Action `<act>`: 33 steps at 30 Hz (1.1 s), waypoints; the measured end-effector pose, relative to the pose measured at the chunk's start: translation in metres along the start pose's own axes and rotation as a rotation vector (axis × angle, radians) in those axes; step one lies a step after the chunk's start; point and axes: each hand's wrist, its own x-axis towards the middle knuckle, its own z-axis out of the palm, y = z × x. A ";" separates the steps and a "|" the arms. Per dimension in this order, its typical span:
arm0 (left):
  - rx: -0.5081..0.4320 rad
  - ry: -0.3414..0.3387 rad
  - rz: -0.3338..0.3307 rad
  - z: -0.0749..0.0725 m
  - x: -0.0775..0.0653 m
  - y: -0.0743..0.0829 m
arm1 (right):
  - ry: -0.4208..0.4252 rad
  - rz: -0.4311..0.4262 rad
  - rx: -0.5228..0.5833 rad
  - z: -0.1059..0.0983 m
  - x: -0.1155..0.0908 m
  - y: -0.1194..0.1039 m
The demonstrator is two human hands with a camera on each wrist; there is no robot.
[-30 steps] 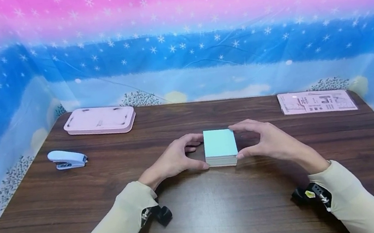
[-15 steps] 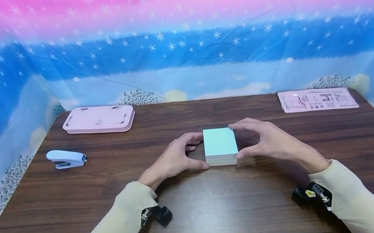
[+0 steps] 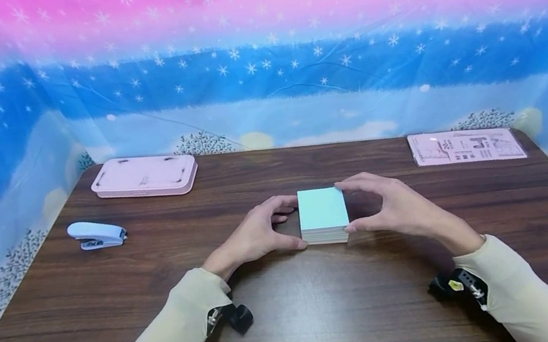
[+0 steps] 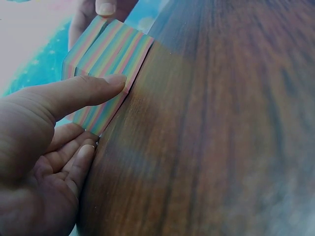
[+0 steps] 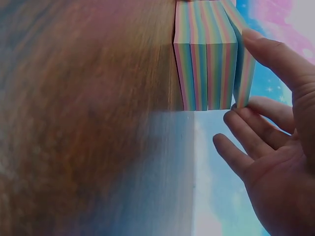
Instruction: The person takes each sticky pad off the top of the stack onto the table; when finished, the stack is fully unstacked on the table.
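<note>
my left hand (image 3: 254,234) is holding the left side of the pad stack (image 3: 324,237), half-spread, thumb at the near corner. my right hand (image 3: 400,205) is pinching the top pad (image 3: 321,208) by its right edge, a gap showing beneath; 4 pads are sitting below, mid-table (image 3: 295,310). wood is stretching wide leftward to the stapler (image 3: 97,234).

The wood-grained table (image 3: 295,310) is occupied by a pink case (image 3: 144,175) and a stapler (image 3: 96,229) at left, a stack of paper pads (image 3: 322,209) near the middle, and a pink packet (image 3: 467,146) at far right.
</note>
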 end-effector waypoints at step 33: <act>0.013 0.004 -0.003 -0.001 -0.002 0.001 | 0.163 -0.045 0.068 -0.007 0.000 -0.013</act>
